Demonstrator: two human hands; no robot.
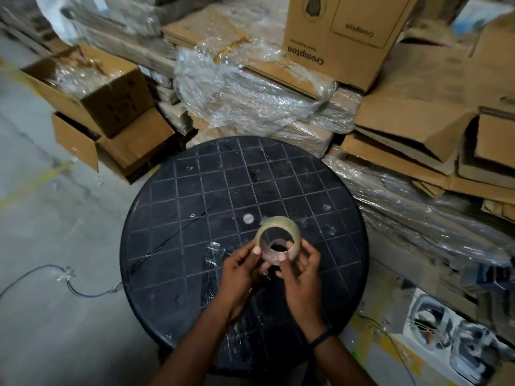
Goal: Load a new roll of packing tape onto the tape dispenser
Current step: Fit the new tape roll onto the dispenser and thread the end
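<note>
A clear, yellowish tape roll (278, 239), seemingly part-used, held over the black tabletop (211, 190); left hand (242, 270) and right hand (299, 270) both pinch its rim

Both forearms reach forward, converging over the round black table (156, 207). The left hand (242, 267) and right hand (301, 270) face each other above its centre, fingers curled, thumbs pinching the near rim of a tape roll (278, 239) between them.
</note>
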